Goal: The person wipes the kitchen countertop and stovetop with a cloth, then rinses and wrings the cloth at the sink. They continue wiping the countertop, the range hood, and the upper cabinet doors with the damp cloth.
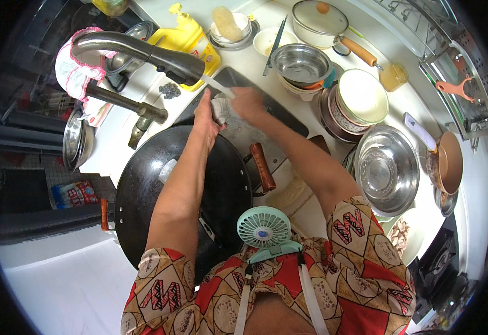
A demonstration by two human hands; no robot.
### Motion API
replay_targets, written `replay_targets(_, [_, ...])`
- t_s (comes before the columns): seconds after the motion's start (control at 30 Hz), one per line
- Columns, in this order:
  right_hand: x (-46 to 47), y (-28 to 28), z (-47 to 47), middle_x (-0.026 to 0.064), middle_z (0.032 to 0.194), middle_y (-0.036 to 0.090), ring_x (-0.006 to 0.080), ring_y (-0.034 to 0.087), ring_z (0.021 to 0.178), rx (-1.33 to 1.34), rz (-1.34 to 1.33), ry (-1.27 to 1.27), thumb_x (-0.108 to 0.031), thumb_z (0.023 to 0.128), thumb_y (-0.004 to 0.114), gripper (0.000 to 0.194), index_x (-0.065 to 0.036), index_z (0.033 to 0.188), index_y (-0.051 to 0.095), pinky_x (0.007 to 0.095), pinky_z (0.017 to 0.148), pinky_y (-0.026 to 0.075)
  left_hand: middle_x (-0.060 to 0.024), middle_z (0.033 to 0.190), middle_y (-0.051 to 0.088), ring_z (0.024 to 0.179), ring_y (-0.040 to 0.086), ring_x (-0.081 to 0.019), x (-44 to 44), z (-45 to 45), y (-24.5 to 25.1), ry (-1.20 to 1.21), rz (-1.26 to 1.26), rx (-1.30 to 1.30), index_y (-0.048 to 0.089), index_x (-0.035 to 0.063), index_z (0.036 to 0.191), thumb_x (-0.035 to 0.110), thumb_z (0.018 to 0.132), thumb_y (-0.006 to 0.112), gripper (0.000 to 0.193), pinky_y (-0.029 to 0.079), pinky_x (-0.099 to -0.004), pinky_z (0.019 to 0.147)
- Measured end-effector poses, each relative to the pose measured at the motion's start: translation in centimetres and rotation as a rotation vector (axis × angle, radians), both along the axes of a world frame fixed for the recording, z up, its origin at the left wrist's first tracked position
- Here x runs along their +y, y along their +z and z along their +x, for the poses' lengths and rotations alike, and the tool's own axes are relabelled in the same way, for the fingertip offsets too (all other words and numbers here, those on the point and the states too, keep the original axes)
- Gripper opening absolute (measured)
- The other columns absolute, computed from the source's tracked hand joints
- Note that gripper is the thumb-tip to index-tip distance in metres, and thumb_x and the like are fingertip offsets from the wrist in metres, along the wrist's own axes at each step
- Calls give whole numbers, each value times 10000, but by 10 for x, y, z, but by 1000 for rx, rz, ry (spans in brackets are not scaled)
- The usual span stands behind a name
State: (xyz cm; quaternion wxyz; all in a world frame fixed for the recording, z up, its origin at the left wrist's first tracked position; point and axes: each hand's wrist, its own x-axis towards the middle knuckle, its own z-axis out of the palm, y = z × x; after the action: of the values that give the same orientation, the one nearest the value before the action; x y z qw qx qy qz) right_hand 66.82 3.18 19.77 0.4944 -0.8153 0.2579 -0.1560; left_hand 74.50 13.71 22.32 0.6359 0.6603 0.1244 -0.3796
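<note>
Above the sink, my left hand (205, 114) grips a small pale, greyish-white object (220, 109), with the thumb up along its side. Blur leaves unsettled whether it is a cloth or a small vessel. My right hand (247, 102) is curled just right of it, under the water stream (218, 86); whether it holds something is hidden. The water runs from a dark metal faucet (177, 63). A large black wok (223, 167) with wooden handles lies beneath my left forearm, a whitish piece (168, 171) inside it. The dark sink edge (292, 119) passes below my right forearm.
A yellow pump bottle (189, 46) stands behind the faucet. On the right are a steel bowl (304, 63), stacked enamel bowls (363, 96), a large steel basin (386, 167) and a lidded saucepan (319, 25). A green fan (264, 228) hangs at my chest.
</note>
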Motion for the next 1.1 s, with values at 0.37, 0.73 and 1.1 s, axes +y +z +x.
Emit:
replay_targets(0.37, [12,3,10,234,1003,609,393,597,960,271,66,-108,-347,831,530,389,-3,1007,573,453,821,478,-107,975,569,957,526,-324,-13,-8,-5,-70,-88,53,566,67,994,272,802,526,284,387,-629,677])
replay_targets(0.73, [20,23,0,227,1050,586,397,572,950,67,-93,-49,-324,833,507,405,10,1056,561,464,813,456,-81,842,610,701,602,-259,-10,-14,-2,-44,-235,-34,603,38,904,241,834,569,217,477,-465,545])
replay_targets(1.1, [-9,4,12,229,923,607,370,616,807,-198,917,-147,-290,796,517,357,27,928,617,408,726,480,-129,1211,525,1044,550,-291,-7,-19,-4,-92,-174,59,435,82,1255,530,900,424,571,466,-551,793])
